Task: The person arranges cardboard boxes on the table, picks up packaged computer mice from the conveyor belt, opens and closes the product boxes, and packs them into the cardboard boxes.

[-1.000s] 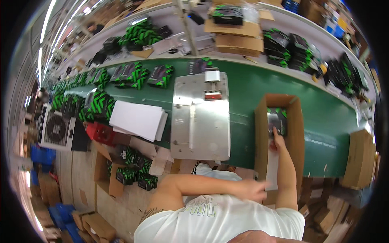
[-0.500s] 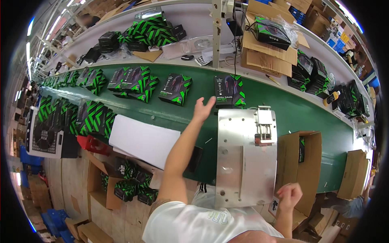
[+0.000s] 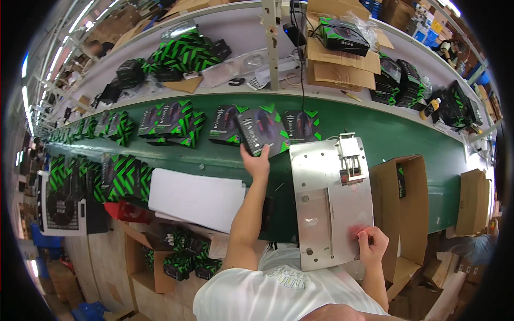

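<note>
Your left hand [image 3: 257, 163] is reaching out over the green conveyor belt [image 3: 407, 134] and gripping the near edge of a black-and-green product box [image 3: 261, 130] — that box is lying on the belt among others of its kind, just beyond the metal plate [image 3: 326, 208]. Your right hand [image 3: 370, 243] is resting on the plate's near right corner with fingers curled, holding nothing that I can make out — an open cardboard carton [image 3: 404, 214] is standing just beside it.

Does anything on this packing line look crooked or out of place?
Mostly tidy. The black-and-green product box in the left hand is lifted and tilted, unlike the boxes lying flat on the green conveyor belt. The right hand rests on the metal plate. Nothing looks spilled or damaged.
</note>
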Motion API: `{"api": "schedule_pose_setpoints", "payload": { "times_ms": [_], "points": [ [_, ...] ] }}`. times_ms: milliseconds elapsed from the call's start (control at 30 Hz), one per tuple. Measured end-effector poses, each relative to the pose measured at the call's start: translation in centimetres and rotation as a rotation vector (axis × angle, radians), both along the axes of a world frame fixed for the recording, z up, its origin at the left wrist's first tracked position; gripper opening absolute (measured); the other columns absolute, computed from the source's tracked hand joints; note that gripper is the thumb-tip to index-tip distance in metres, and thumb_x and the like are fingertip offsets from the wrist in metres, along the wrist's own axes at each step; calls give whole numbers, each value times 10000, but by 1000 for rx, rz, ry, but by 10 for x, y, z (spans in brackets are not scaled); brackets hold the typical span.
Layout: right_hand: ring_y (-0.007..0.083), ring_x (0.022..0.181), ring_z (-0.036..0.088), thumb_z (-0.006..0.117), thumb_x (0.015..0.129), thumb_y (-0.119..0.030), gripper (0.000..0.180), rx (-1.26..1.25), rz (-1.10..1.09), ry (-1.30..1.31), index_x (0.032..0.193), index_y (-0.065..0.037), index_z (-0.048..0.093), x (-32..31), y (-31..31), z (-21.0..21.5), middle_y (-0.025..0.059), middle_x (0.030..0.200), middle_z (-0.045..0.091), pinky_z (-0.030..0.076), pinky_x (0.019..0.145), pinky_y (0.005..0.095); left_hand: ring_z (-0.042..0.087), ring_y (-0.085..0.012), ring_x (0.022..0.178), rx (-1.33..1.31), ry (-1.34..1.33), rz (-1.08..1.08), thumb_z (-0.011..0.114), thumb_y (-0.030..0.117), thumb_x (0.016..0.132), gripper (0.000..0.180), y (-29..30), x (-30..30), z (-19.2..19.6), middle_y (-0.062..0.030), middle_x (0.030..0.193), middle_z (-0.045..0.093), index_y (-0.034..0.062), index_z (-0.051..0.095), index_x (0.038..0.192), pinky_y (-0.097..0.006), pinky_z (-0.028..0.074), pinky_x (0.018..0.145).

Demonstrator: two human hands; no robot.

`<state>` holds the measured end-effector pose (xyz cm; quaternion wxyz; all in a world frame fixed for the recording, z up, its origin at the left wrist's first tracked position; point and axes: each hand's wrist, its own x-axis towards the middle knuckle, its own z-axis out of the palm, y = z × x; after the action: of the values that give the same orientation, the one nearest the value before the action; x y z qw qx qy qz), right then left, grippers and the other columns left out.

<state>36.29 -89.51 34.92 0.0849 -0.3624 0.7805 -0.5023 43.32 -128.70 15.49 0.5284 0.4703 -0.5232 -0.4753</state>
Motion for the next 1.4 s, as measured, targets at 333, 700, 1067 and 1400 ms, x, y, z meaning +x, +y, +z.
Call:
{"api": "schedule_pose_setpoints", "payload": {
  "times_ms": [333, 700, 1067, 1400],
  "points": [
    [413, 1299, 465, 850, 725, -168, 953, -350, 417, 113, 1516, -175, 317, -10, -2, 21, 290, 1547, 196, 454, 994, 488, 577, -208, 1063, -130, 389, -199, 726, 63, 839, 621, 173, 124, 237, -107, 1231, 568, -23, 411, 1369, -365, 440, 999],
    [415, 1207, 579, 936, 574, -231, 504, -350, 396, 131, 993, -38, 732, -35, 113, -8, 413, 1388, 405, 499, 964, 397, 233, -407, 1430, -847, -541, -807, 762, 455, 791, 965, 341, 80, 213, -250, 1515, 302, 33, 268, 1504, -640, 165, 1095],
    [341, 1290, 520, 895, 630, -268, 632, -176, 451, 94, 1199, -85, 689, -99, 25, -6, 233, 1474, 431, 433, 1036, 375, 380, -403, 1351, -1028, -925, -696, 735, 591, 706, 851, 278, 17, 220, -185, 1486, 394, 122, 518, 1381, -580, 351, 1036],
    [287, 1275, 503, 575, 952, -345, 705, -661, 137, -1132, 1502, -7, 293, -97, 160, -92, 180, 1434, 466, 429, 1027, 420, 560, -433, 1171, -723, -874, -1091, 744, 341, 804, 499, 267, 45, 252, -305, 1424, 428, 192, 644, 1270, -479, 485, 935]
  ]
}}
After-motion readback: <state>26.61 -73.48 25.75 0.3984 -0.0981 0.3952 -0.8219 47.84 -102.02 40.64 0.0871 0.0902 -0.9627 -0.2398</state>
